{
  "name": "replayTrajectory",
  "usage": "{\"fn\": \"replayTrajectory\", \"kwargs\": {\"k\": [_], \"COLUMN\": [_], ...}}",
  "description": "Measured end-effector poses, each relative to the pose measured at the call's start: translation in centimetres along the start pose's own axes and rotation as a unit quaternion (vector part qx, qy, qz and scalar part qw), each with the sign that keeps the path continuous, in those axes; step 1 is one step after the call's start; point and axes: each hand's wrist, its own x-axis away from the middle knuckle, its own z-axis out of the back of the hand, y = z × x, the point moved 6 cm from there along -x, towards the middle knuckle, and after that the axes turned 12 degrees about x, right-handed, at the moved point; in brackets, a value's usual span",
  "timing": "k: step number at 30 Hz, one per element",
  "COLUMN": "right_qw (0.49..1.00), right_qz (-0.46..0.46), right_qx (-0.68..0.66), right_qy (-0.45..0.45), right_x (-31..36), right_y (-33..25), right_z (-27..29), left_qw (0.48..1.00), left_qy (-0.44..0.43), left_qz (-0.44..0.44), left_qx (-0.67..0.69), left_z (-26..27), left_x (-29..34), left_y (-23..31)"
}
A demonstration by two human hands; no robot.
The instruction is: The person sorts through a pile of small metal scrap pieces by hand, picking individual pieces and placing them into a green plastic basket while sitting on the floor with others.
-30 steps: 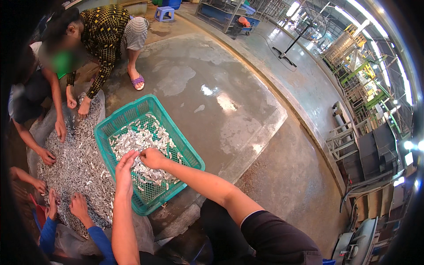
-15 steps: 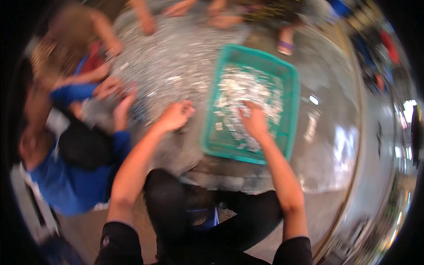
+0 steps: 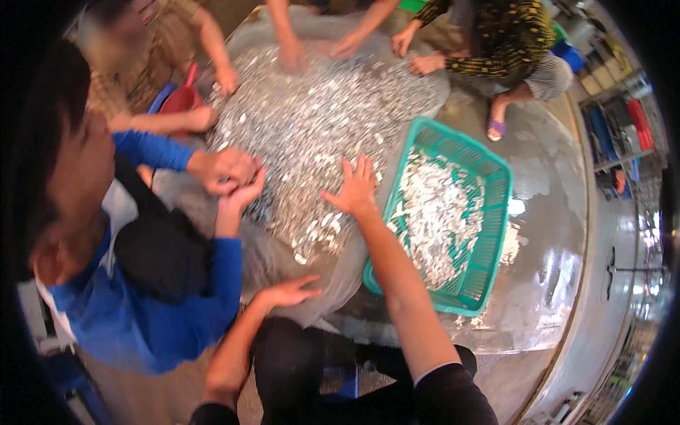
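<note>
Workshop floor: wet concrete
Grey-white pieces: under right hand, fingers spread
Left hand: spread, near plastic sheet

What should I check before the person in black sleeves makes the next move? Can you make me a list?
1. Right hand open: ok, fingers spread at the pile.
2. Right palm empty: cannot tell, it is hidden.
3. Left hand open: ok, fingers stretched out by the sheet's near edge.
4. Green basket upright: ok, with pale pieces inside.
5. Basket's left rim in full view: not ok, the right forearm crosses in front.
</note>
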Motion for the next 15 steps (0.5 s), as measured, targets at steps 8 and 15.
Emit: {"fn": "replayTrajectory", "kwargs": {"k": [8,15], "right_qw": [0.997,0.994], "right_qz": [0.006,0.070], "right_qx": [-0.009,0.015], "right_qy": [-0.082,-0.078], "right_x": [1.1,4.0], "right_y": [-2.7,-6.3], "right_z": [-2.0,-1.6], "left_qw": [0.992,0.989], "left_qy": [0.013,0.023], "left_qz": [0.013,-0.030], "left_qx": [0.126,0.143], "left_z": [1.1,1.3], "left_x": [1.8,1.2], "left_y": [0.7,-1.7]}}
